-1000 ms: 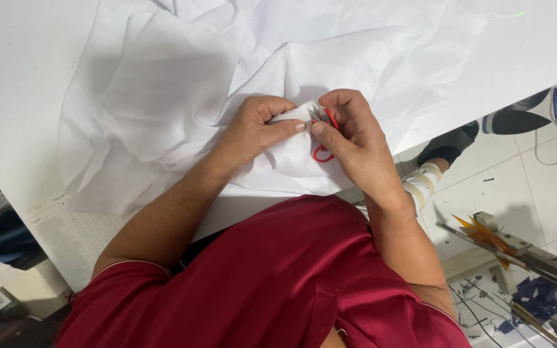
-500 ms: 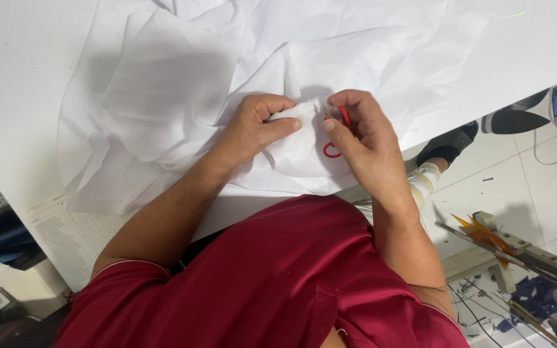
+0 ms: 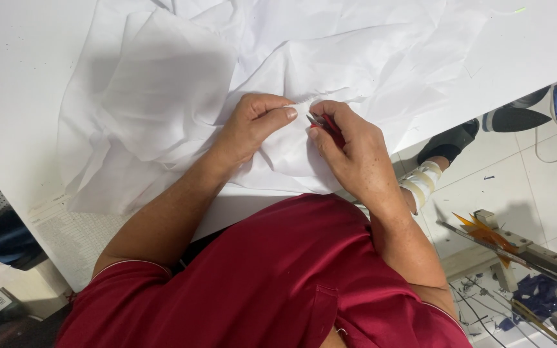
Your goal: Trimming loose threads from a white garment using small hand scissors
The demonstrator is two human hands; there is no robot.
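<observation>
Right hand (image 3: 349, 151) has tucked the red-handled snips (image 3: 323, 122) deeper into its grip since a second ago; red loop now mostly hidden. It's grasping them, blades pointing at a pinched fold of white fabric (image 3: 291, 106). Left hand (image 3: 253, 125) is pinching that fold, thumb pressing on top. Fabric is lying crumpled across the white table (image 3: 20, 77). Risk: blade tips sitting close to the left thumb, could nick skin or cut cloth.

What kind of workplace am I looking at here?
Probably a sewing or garment workshop. White fabric is spread over a white worktable, the right hand holds small red-handled thread snips at a fold pinched by the left hand, and fabric scraps litter the tiled floor.
</observation>
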